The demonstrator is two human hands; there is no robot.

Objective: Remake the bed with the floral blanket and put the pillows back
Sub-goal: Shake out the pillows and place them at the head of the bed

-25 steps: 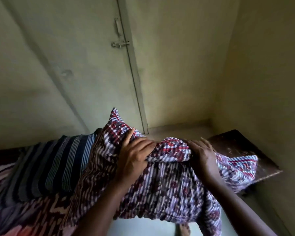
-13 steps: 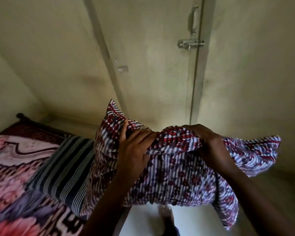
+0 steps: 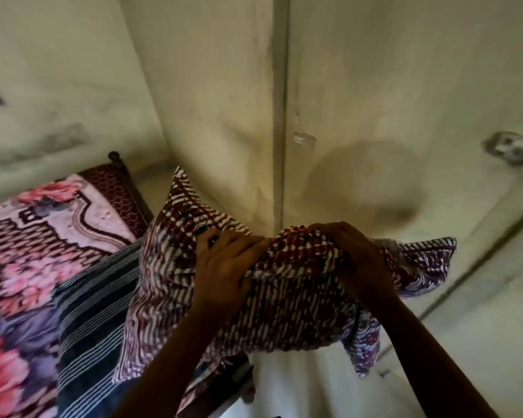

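Note:
I hold a red-and-white striped pillow (image 3: 287,309) up in the air at the bed's edge. My left hand (image 3: 227,267) grips its bunched top edge left of the middle, and my right hand (image 3: 354,254) grips the same edge to the right. A dark blue striped pillow (image 3: 94,324) lies on the bed just left of the held pillow. The floral blanket (image 3: 34,236), pink and purple, covers the bed at the left.
A dark bed frame post (image 3: 114,156) stands at the bed's far corner. A pale wall and a door with a metal latch (image 3: 514,150) rise close behind the pillow. A strip of light floor (image 3: 299,384) shows below my arms.
The view has swung left, so the latch slid toward the right edge and more of the floral blanket shows. Both hands keep the same grip on the striped pillow.

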